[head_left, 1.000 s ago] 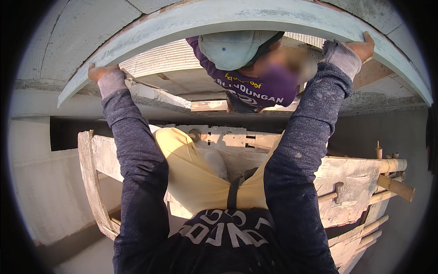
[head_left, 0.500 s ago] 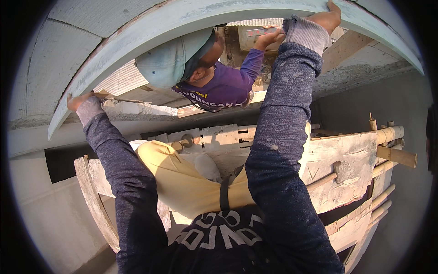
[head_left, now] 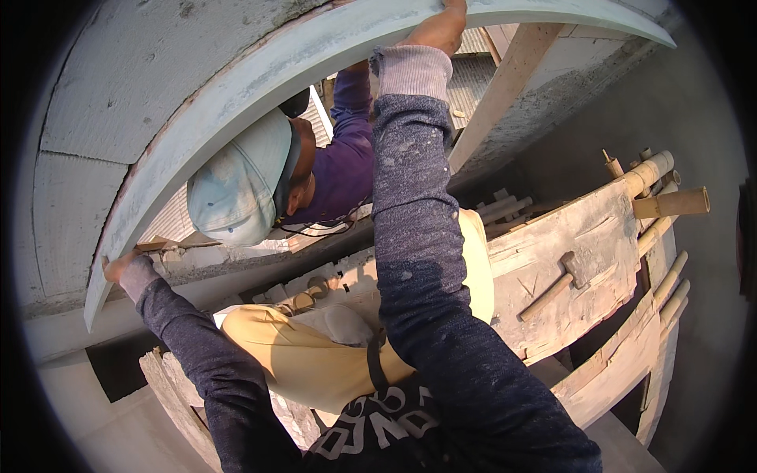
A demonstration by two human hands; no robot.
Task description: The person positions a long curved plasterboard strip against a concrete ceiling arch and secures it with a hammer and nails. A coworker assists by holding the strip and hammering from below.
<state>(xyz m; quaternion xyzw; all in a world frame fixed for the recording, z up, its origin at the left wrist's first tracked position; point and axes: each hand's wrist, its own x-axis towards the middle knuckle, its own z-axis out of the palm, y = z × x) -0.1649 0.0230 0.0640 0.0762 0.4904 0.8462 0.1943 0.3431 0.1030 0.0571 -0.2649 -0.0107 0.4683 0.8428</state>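
Observation:
A long, pale blue-grey beam (head_left: 236, 94) runs across the upper part of the view, up against a block wall; it looks curved in the wide lens. Near its lower left end, my left hand (head_left: 122, 268) has its fingers closed around the edge. Farther along to the right, my right hand (head_left: 440, 30) grips the same beam from below, its fingertips partly out of the frame. On the beam's other side, close under it, is a co-worker in a pale blue cap (head_left: 240, 177) and purple sleeve (head_left: 351, 110); that person's hands are hidden.
Grey wall blocks (head_left: 102, 102) lie beyond the beam. Below me is a scaffold of worn planks (head_left: 544, 244) on bamboo poles (head_left: 670, 205), with a wooden-handled hammer (head_left: 564, 285) on it. A slanting timber (head_left: 512, 87) stands at the opening. A plain grey wall (head_left: 702, 315) rises at right.
My view has turned, so the beam and scaffold sit differently in it. The co-worker's hand and the flat, light-coloured tool in it have gone out of sight. Both my hands still grip the beam.

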